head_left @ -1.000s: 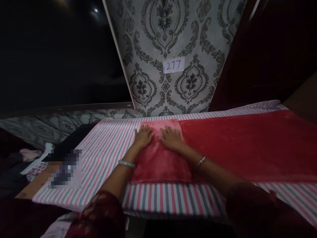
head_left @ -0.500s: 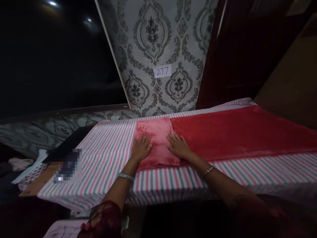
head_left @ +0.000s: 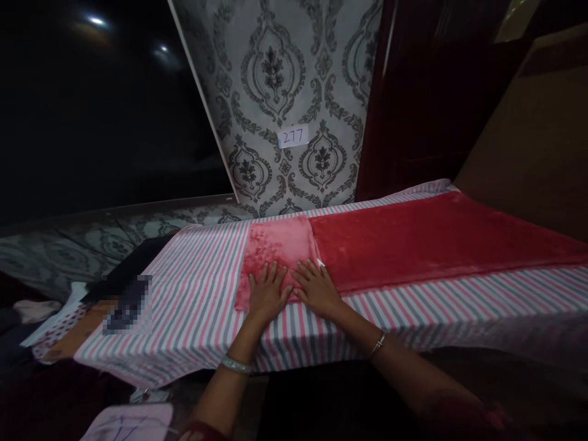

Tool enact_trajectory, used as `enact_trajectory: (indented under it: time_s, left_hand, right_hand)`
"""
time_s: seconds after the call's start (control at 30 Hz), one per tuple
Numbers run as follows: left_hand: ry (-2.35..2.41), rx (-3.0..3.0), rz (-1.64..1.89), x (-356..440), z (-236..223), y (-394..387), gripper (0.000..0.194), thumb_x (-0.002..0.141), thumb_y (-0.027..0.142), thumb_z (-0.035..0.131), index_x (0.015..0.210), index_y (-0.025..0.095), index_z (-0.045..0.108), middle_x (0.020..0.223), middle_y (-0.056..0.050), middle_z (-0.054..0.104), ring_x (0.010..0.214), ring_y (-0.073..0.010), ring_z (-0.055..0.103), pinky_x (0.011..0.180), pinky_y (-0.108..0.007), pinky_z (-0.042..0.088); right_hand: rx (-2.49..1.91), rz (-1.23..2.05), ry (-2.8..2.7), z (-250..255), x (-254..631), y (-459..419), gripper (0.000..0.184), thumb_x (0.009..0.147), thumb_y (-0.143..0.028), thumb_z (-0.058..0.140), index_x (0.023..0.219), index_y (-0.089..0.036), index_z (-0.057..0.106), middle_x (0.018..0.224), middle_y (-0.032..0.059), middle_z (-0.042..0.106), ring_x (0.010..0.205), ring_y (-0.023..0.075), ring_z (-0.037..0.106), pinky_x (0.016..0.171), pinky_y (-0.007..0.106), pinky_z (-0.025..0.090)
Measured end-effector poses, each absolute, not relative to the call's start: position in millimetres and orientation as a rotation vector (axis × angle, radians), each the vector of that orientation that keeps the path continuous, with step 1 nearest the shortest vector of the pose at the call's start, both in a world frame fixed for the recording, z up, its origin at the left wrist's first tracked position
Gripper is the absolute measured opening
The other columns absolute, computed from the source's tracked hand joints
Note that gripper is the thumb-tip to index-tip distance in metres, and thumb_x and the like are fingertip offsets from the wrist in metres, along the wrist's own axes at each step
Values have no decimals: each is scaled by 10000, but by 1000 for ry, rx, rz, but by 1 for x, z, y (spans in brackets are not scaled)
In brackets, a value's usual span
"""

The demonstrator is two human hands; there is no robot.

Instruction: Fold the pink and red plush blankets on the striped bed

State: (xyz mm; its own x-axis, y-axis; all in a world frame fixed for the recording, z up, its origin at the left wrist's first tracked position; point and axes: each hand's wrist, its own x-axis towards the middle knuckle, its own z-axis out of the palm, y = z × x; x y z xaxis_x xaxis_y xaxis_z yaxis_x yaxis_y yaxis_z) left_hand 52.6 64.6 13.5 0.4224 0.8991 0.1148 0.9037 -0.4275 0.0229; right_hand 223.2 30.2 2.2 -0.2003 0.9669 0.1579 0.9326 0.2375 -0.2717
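Note:
A long red plush cloth lies across the table, its left end doubled over so that a paler pink folded part faces up. On the near edge of that fold rests my left hand, flat with fingers spread. My right hand lies beside it, palm down and fingers apart, over the fold's near right corner. The two thumbs almost meet. A small white tag shows by my right fingers at the fold's edge.
Beneath the cloth is a striped tablecloth. A large dark screen stands at the back left, near a wall with a numbered paper label. Heaped fabrics lie at the left, and a pink seat is below.
Both hands have slid toward the near edge of the fold and closer together. The white tag has come into sight. The view has shifted slightly.

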Motion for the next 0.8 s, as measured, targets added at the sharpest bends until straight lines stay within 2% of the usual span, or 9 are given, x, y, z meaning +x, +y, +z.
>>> enact_trajectory:
  time_s: [0.2,0.3,0.37,0.43,0.5,0.57,0.63,0.7,0.8]
  left_hand:
    - [-1646,-2651,-224,53,14,69,581,969,483,403,1518,296,358,1636,-65,219,1511,-331,158,1130,-727,151]
    - [-1727,-2759,-379,40,21,77,491,968,417,439,1437,283,490,1623,-76,271,1506,-312,197,1154,-689,145]
    - [-1916,-2719,-714,22,25,85,427,958,339,463,1354,229,579,1587,-102,354,1490,-275,257,1195,-587,175]
    - [-2227,-2518,-1155,0,29,91,412,928,272,504,1313,161,603,1497,-147,482,1433,-261,378,1191,-484,269]
    - [-2487,-2320,-1436,-20,30,93,451,909,250,530,1331,96,568,1316,-188,629,1277,-274,564,1094,-445,425]
    - [-2668,-2266,-1660,-33,32,92,492,895,262,573,1343,62,535,1107,-183,721,1051,-272,696,943,-426,540]
    - [-2789,-2313,-1993,-35,34,89,519,839,279,682,1300,73,562,970,-149,754,909,-255,733,842,-387,581]
    - [-2876,-2314,-2337,-31,39,86,517,728,276,802,1181,92,635,905,-128,763,874,-257,739,806,-359,590]
    - [-2857,-2312,-2549,-23,51,87,480,620,265,863,1037,106,688,870,-111,767,876,-276,739,780,-348,597]
  right_hand:
    - [-1769,159,-2159,-5,243,18,513,1002,-396,418,1494,-252,433,1606,55,305,1505,244,148,1191,502,167]
    - [-1772,193,-2153,-6,254,10,534,993,-393,433,1504,-243,419,1608,47,297,1497,256,180,1194,487,172]
    - [-1783,226,-2154,-5,260,5,555,979,-386,448,1512,-236,409,1609,45,290,1490,268,206,1189,486,196]
    - [-1802,218,-2131,-3,262,2,552,958,-379,474,1486,-222,453,1598,58,315,1486,297,209,1179,518,209]
    - [-1764,156,-2116,1,259,1,528,934,-359,502,1437,-198,517,1575,86,360,1488,318,193,1179,552,191]
    - [-1664,108,-2126,4,248,1,528,911,-327,523,1418,-181,533,1552,111,398,1486,310,208,1187,548,178]
    - [-1558,126,-2164,7,230,4,588,889,-310,544,1456,-167,484,1538,131,416,1470,291,259,1196,515,187]
    - [-1505,167,-2192,7,209,8,686,865,-321,580,1506,-153,405,1550,147,392,1465,293,272,1197,499,196]
    - [-1483,184,-2198,5,183,17,832,821,-349,651,1553,-157,304,1591,163,307,1480,321,222,1196,509,189]
